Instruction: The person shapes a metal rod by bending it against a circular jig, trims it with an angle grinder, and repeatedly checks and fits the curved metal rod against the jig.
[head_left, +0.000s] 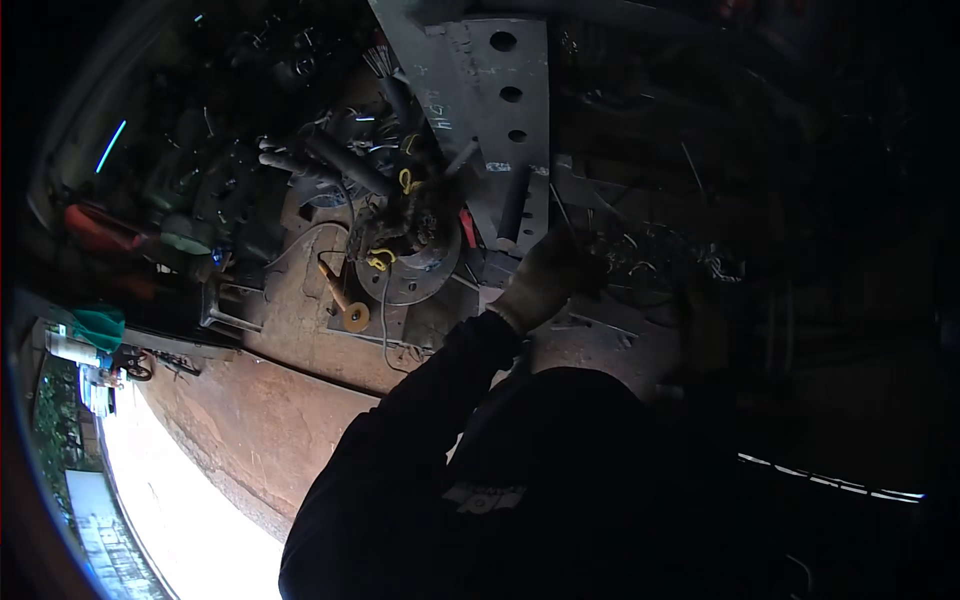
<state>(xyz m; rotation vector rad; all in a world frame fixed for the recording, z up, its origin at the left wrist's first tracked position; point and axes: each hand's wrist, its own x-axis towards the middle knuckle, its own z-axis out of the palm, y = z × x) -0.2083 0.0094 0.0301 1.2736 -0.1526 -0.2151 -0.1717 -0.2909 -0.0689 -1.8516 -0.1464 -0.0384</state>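
My left hand (548, 278), in a pale work glove with a dark sleeve, reaches over the cluttered work surface. Its fingers are curled and partly lost in shadow. A thin straight rod (561, 210) rises from the top of this hand, tilted up and left. Just left of the glove lies a dark cylinder (515, 205) on a long grey metal plate (520, 70) with a row of round holes. My right hand (703, 315) is only a dim shape in deep shade; its fingers do not show. Small metal pieces (640, 258) lie tangled between the two hands.
Left of my hands, a round metal disc (410, 288) bears a dark lump with yellow ties. Near it lies an orange-handled tool (345, 305) with a cable. Several thin rods (378, 60) stick out of a tube. A red object (100, 230) and a metal frame (230, 305) are further left.
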